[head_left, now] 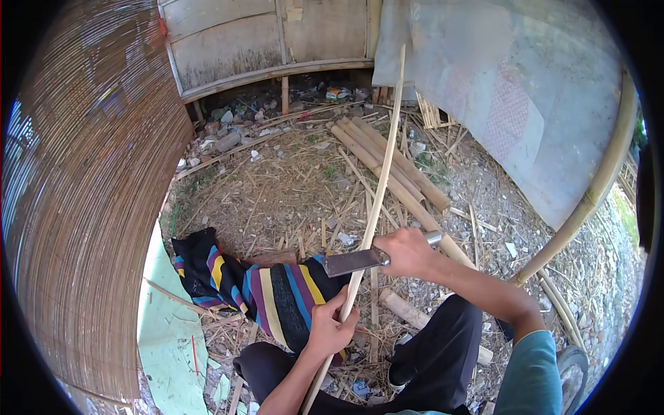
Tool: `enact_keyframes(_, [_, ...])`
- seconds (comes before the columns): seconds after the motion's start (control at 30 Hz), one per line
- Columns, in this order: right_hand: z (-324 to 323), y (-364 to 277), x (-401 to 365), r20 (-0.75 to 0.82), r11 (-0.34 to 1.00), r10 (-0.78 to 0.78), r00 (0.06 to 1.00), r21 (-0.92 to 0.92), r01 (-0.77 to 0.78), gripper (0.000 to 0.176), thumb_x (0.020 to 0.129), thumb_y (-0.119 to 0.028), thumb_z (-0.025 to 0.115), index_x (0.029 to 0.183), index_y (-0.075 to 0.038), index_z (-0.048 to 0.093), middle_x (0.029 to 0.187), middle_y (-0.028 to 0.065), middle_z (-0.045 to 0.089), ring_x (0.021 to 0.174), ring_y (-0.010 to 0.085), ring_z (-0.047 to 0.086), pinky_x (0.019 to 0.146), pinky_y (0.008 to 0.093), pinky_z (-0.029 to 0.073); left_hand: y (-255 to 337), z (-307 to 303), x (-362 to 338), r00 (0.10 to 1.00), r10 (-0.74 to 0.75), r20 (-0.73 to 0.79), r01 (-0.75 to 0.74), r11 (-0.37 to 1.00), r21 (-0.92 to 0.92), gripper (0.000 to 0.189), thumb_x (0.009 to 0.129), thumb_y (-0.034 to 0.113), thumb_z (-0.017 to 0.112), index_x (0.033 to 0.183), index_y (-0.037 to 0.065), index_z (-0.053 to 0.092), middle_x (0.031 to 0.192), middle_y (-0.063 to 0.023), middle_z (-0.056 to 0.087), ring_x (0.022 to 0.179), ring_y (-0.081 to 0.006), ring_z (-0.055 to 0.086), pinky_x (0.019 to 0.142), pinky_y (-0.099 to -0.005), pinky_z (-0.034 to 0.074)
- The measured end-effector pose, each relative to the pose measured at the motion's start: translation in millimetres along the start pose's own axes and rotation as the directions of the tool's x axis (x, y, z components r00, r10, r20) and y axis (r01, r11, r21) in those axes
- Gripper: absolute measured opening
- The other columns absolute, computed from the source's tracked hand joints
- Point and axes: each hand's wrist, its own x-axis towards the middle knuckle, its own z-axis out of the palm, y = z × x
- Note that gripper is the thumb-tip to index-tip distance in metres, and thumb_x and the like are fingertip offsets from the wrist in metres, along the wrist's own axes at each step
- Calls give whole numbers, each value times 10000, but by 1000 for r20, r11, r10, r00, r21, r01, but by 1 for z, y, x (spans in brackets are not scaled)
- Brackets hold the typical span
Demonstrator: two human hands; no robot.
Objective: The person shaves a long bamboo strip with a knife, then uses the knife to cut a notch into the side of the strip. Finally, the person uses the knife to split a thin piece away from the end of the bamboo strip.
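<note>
A long, pale bamboo strip [380, 190] rises from between my legs toward the far wall, its thin tip high in the view. My left hand [332, 324] is wrapped round its lower part. Just above, my right hand [407, 254] grips the metal handle of a cleaver-like knife [354, 262]. Its broad, dark blade points left and lies across the strip, seemingly against it. Beneath the blade and left of the strip lies a striped cloth [277, 294] in black, yellow, purple and blue.
Several bamboo poles [394, 166] lie behind the strip, and a short bamboo piece [404, 309] is near my shoe. A slatted bamboo screen [90, 194] stands left. A grey sheet [512, 90] hangs at right beside a curved bamboo pole [595, 190]. Shavings litter the ground.
</note>
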Motion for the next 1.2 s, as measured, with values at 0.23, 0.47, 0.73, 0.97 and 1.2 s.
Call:
enact_keyframes(0.23, [-25,71,34,-256,930,327,910,-83,-358,151,693,-130,580,807,-70,659,622,153,622,571,292,633,587,402,535,4,-8,-10,1000,12,17,-12,1000,11,466,788,-35,592,1242,-73,489,666,68,408,550,0,353,452,-182,275])
enact_keyframes(0.47, [-11,6,2,88,1000,7,996,-23,-5,126,643,-132,609,752,-79,643,630,135,622,566,289,627,581,399,523,-10,-6,-7,998,13,58,-12,1000,-19,460,785,-13,578,1241,-12,516,595,25,477,535,-4,421,457,-189,365])
enact_keyframes(0.73, [-23,134,34,-297,787,585,755,-17,-617,247,794,-251,541,828,-40,666,721,200,626,729,354,632,695,423,531,-8,1,-5,982,-78,173,105,982,-154,442,844,2,583,1273,-29,480,628,76,403,526,-5,350,460,-184,288])
enact_keyframes(0.97, [56,72,-2,-219,650,716,663,553,-520,296,823,-259,597,719,18,597,576,195,560,562,377,552,575,428,442,0,-2,4,893,-120,434,265,918,-293,322,970,146,392,1256,12,453,543,8,450,371,-60,417,370,-208,338])
enact_keyframes(1.2, [91,24,-16,-48,756,525,850,486,-439,243,798,-239,614,755,1,611,598,197,568,584,371,581,582,428,469,-19,-4,15,898,-384,212,423,887,-185,265,986,180,371,1172,15,462,612,17,411,449,-59,409,404,-217,335])
